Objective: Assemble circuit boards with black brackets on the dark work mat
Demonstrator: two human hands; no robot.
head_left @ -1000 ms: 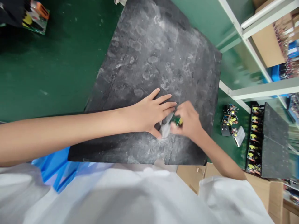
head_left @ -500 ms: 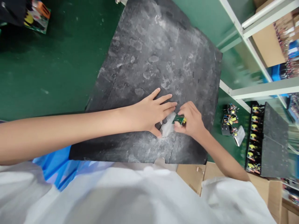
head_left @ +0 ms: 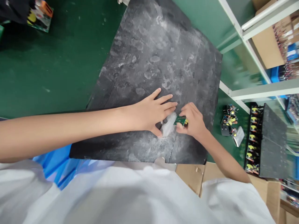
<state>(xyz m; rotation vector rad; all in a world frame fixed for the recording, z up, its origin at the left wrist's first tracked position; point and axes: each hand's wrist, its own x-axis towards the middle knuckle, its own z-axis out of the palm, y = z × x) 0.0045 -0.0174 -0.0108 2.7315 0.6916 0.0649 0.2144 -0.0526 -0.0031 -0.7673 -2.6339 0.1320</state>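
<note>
My left hand (head_left: 151, 113) lies palm down on a worn black mat (head_left: 149, 74), its fingers spread. Whatever is under the palm is hidden. Beside its thumb and fingers is a whitish patch (head_left: 169, 124); I cannot tell whether it is a thin sheet or worn surface. Just to the right, my right hand (head_left: 192, 119) pinches a small green circuit board (head_left: 179, 120) between thumb and fingers. A yellow part shows at the board's right end, partly covered by the hand. The board's left edge meets the whitish patch.
Small electronic assemblies (head_left: 230, 119) stand on the green surface at right, near a black tray (head_left: 253, 138) of yellow-topped parts. White frame bars (head_left: 263, 88) cross the right side. A cardboard box (head_left: 190, 177) sits below the mat's edge. Another circuit board (head_left: 40, 17) lies at upper left.
My right hand has shifted slightly right with the circuit board, and a little more of the board shows. My left hand stays spread in nearly the same place.
</note>
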